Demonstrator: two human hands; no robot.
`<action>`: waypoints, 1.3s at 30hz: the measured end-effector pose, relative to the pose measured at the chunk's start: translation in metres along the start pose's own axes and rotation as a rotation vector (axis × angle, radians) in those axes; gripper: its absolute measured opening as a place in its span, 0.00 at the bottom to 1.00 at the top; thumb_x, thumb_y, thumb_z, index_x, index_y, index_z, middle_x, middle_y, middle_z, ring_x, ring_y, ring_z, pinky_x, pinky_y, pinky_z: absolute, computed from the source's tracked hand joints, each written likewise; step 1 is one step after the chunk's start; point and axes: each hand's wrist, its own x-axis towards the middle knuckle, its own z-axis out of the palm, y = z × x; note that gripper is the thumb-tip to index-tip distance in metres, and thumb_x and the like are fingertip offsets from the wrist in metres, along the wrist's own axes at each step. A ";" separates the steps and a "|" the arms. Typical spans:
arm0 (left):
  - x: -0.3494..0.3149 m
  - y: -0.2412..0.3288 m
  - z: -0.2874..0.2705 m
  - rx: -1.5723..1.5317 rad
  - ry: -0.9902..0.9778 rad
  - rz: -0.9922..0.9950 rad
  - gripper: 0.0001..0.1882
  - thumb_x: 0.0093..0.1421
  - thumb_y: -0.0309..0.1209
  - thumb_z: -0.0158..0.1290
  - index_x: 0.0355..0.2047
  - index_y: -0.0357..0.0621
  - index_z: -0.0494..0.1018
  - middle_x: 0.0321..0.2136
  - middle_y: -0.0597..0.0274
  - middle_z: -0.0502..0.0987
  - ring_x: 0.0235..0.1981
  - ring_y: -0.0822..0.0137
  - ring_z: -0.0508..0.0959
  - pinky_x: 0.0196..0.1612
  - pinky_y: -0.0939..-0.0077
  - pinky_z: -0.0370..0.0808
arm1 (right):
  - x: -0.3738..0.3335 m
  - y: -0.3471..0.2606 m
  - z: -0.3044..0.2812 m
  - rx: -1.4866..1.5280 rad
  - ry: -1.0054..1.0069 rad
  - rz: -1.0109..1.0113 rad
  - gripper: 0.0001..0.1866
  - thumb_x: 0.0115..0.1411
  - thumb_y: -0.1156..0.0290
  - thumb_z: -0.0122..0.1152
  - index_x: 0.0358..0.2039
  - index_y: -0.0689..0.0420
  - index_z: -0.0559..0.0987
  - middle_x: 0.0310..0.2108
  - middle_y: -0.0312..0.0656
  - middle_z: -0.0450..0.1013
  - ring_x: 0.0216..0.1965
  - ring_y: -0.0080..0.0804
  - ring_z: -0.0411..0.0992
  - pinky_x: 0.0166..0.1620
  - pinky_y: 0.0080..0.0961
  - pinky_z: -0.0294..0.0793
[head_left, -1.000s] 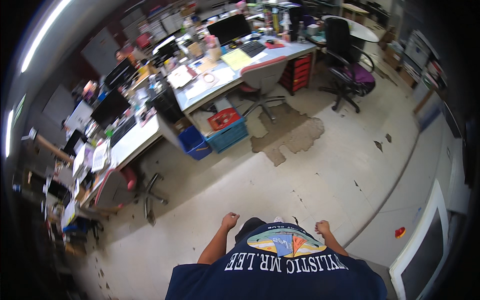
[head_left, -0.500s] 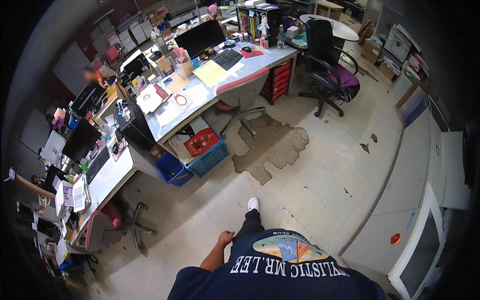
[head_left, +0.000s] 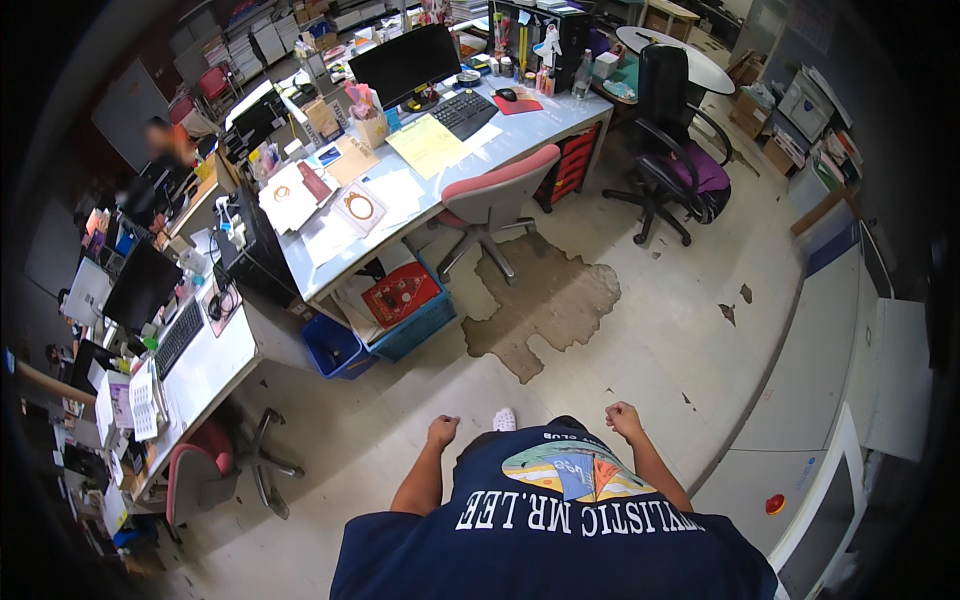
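Low in the view, my left hand (head_left: 441,431) hangs over the floor with its fingers curled, touching nothing. On the other side of my body, my right hand (head_left: 624,420) is also curled, and nothing shows in it. A white shoe (head_left: 504,419) peeks out between them. Ahead stands a pale blue desk (head_left: 520,125) with a monitor (head_left: 405,66), a black keyboard (head_left: 463,114) and yellow paper (head_left: 428,146). A red and grey chair (head_left: 497,195) is drawn up to it. Both hands are well apart from all of these.
Blue bins (head_left: 336,347) stand under the desk corner. A worn brown patch (head_left: 545,305) marks the floor. A black office chair (head_left: 663,135) is at far right, grey cabinets (head_left: 790,370) nearer. Left are another desk (head_left: 215,350) and chair (head_left: 200,475). A person (head_left: 165,140) sits far left.
My right hand and forearm have come into view. My left hand has shifted slightly left and up. The desk and chair appear a little nearer, and the shoe shows less.
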 end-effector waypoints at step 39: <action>0.107 0.611 0.284 0.598 -0.301 0.806 0.30 0.60 0.54 0.52 0.48 0.39 0.76 0.41 0.43 0.80 0.44 0.46 0.80 0.49 0.59 0.75 | 0.178 0.089 -0.282 0.456 0.342 0.317 0.12 0.58 0.64 0.60 0.37 0.60 0.77 0.24 0.43 0.76 0.20 0.31 0.75 0.22 0.30 0.76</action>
